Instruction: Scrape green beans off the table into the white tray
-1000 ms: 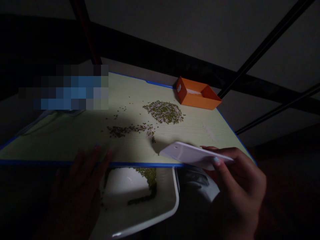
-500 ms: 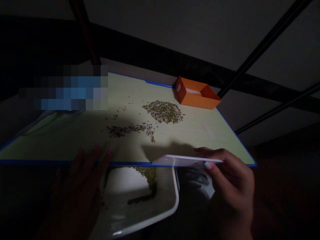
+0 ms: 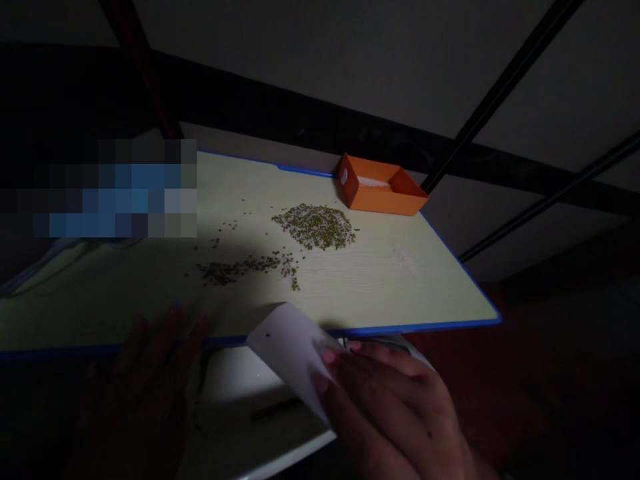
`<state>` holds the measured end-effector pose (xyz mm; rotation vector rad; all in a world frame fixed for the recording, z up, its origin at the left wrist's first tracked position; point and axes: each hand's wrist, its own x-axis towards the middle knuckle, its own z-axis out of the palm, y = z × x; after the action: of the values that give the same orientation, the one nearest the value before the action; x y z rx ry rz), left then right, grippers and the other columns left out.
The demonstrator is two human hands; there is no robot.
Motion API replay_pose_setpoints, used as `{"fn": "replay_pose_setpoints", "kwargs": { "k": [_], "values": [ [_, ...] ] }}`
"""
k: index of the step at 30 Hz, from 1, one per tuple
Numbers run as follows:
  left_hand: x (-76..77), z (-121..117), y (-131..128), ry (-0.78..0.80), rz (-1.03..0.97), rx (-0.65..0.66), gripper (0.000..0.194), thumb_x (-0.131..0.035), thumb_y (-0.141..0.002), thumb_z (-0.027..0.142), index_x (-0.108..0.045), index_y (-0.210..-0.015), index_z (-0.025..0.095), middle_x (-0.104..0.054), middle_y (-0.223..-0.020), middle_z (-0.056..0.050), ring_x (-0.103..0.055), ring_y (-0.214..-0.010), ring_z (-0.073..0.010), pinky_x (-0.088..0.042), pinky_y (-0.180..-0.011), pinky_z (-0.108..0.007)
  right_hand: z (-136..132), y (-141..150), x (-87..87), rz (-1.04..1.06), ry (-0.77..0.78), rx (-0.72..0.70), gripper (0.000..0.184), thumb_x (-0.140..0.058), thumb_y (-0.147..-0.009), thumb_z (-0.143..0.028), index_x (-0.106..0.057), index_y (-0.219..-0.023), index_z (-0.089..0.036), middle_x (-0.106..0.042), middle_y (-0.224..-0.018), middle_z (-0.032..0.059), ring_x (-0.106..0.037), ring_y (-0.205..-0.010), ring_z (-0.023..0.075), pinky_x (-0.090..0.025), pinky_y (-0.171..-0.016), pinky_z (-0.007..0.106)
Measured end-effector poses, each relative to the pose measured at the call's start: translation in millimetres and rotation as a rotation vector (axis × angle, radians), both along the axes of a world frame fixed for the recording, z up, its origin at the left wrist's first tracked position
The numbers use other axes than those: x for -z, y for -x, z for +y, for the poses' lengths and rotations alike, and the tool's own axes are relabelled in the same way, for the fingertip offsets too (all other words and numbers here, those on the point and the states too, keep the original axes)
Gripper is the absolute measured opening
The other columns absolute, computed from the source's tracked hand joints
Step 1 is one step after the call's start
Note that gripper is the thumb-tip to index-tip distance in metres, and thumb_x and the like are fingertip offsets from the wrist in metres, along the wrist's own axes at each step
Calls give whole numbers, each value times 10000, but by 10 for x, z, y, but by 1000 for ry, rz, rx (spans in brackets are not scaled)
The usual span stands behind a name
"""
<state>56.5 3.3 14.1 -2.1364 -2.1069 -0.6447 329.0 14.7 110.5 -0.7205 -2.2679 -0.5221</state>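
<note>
White card [image 3: 290, 353]: gripped in my right hand [image 3: 400, 407], slanting over the near edge of the table [image 3: 360, 293]; its far corner, with a small hole, points away from me.
Right hand: closed on the card's near end, fingers laid along its broad face.
Left hand [image 3: 145, 387]: fingers spread at the near edge, grasping nothing that I can see; too dark to tell whether the fingertips touch the surface.
Change: over the last second, I have brought the card leftward and turned its broad face up; it now covers part of the white container [image 3: 295, 455] below the edge.
Consequence: the card lies nearer my left hand, while both groups of grains remain unmoved on the surface, apart from it.
Main pile [image 3: 317, 227]: green grains mixed with paler bits, spread in a low heap beyond the card.
Loose streak [image 3: 230, 272]: darker-looking grains between the main pile and my left hand, with a few strays around them.
Pale scatter [image 3: 404, 260]: fine bits to the right of the main pile.
Orange box [image 3: 385, 200]: upright and open-topped at the far right, pale material inside.
Container: only partly visible beneath the card, with a dark band inside that I cannot identify.
</note>
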Motion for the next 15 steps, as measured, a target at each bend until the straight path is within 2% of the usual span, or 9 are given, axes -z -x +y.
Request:
{"fn": "replay_pose_setpoints", "kwargs": {
  "k": [1, 5, 11, 15],
  "values": [
    [6, 1, 12, -8, -1, 13, 756, -363, -877, 202, -48, -1494, 507, -236, -1682, 12, -140, -1574, -331, -264, -1188, -741, 5, -11, -1, -5, -26, 4, 312, -401, -993, -75, -702, -1058, -124, -822, -907, 71, -777, -852, 170, -643, -825, 260],
    [-1, -4, 33, -33, 6, 47, 792, -378, -852, 196, -36, -1488, 524, -164, -1697, 79, -121, -1578, -312, -257, -1217, -704, 37, -73, -35, -67, 83, 106, 308, -408, -990, -96, -687, -1123, -87, -812, -1007, 123, -781, -924, 225, -663, -831, 334],
    [21, -6, 53, -10, -27, 41, 798, -390, -838, 237, -33, -1476, 557, -77, -1697, 159, -176, -1567, -313, -219, -1250, -681, 128, -10, 30, -39, 45, 23, 297, -442, -971, -84, -702, -1110, -49, -809, -984, 155, -787, -894, 252, -676, -779, 368],
    [56, 12, 124, 65, 11, 37, 804, -402, -845, 287, 16, -1492, 517, -45, -1706, 128, -145, -1570, -340, -213, -1233, -719, 263, 62, 120, 28, 37, 24, 310, -439, -963, -95, -711, -1094, -24, -806, -934, 170, -784, -863, 250, -676, -749, 362]
  ]
}}
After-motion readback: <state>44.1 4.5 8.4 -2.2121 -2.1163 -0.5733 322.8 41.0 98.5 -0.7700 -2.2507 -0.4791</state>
